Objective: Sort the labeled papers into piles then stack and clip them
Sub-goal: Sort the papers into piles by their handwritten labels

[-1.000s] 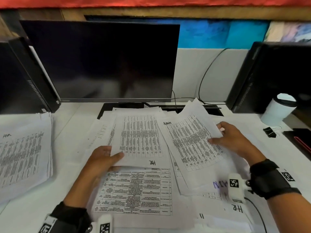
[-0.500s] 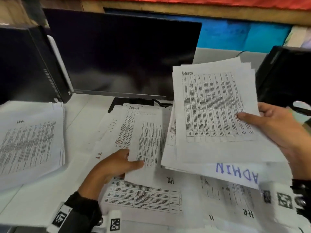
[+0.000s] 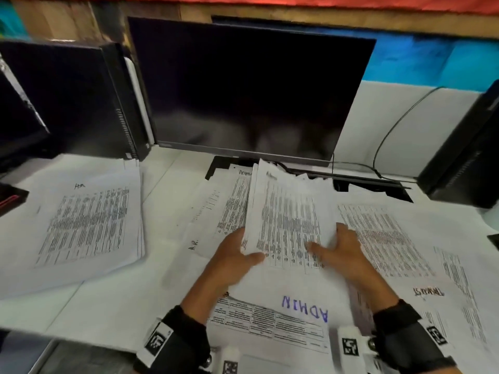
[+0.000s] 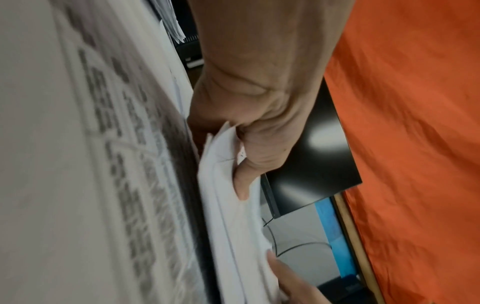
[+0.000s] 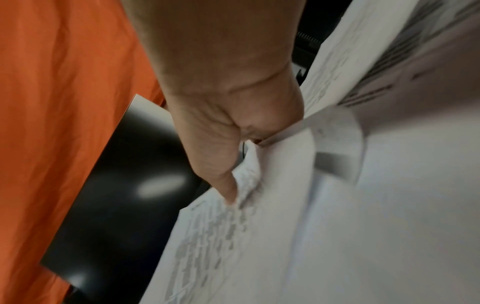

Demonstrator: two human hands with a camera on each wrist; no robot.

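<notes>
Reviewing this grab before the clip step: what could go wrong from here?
1. Both hands, left and right, pinch the bundle only at its near edge; sheets may fan out or slip.
2. Its top edges look uneven, so clipping may catch them misaligned.
3. Loose sheets beneath could get mixed in.

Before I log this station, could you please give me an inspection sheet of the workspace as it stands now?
Surface: white desk, mostly covered with paper.
Job's things: sheaf held up at centre; HR pile at left; ADMIN sheet under the sheaf; loose sheets spread at right.
Clutter: nothing seen beyond the papers.
Hands: left hand and right hand each grip the sheaf's lower edge, thumbs on top.
Cables: black cable loops down the white wall behind the desk.
Surroundings: dark monitor ahead, black computer at left, another black unit at right, orange cloth above.
</notes>
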